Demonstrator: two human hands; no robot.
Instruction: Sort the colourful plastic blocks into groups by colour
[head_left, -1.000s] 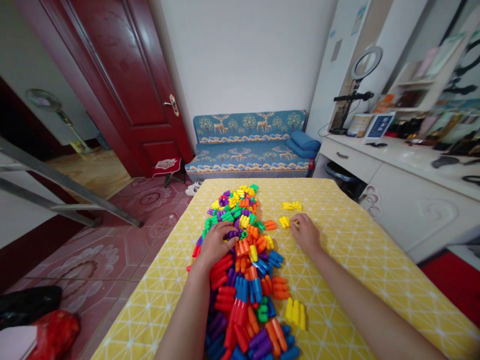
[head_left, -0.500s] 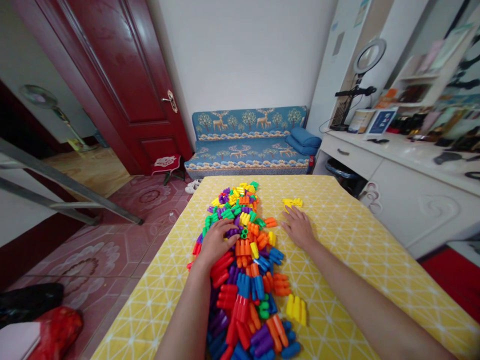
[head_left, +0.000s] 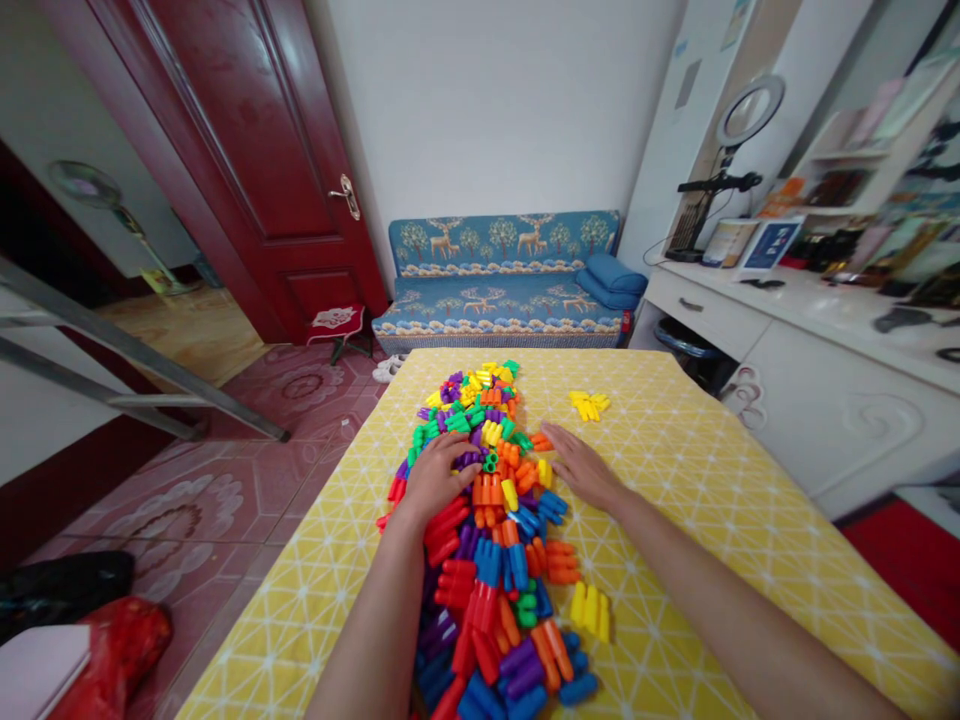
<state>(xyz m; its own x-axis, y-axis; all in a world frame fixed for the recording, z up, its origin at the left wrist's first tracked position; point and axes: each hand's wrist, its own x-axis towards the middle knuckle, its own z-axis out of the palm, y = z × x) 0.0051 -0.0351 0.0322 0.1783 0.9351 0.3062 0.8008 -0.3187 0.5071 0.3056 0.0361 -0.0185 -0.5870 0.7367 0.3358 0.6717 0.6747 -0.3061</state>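
Note:
A long heap of coloured plastic bullet-shaped building blocks (head_left: 487, 492) runs down the left half of the table. My left hand (head_left: 437, 476) rests on its left side, fingers apart and curved over purple blocks (head_left: 466, 459); no block is visibly gripped. At the heap's right edge, my right hand (head_left: 586, 470) is open, fingers stretched toward an orange block (head_left: 541, 441) and beside a yellow block (head_left: 544, 473). Whether its fingertips touch the orange one I cannot tell. Apart from the heap lie a few yellow blocks (head_left: 589, 405), beyond my right hand.
A yellow patterned cloth (head_left: 712, 500) covers the table. Another yellow block (head_left: 591, 611) lies right of the heap, near me. A blue sofa (head_left: 502, 290) stands past the far edge, a white dresser (head_left: 810, 370) to the right, and a metal ladder-like frame (head_left: 150, 365) to the left.
My right hand has left the yellow blocks at the back and moved left and nearer, to the heap's edge. Those blocks stay behind. My left hand has barely moved.

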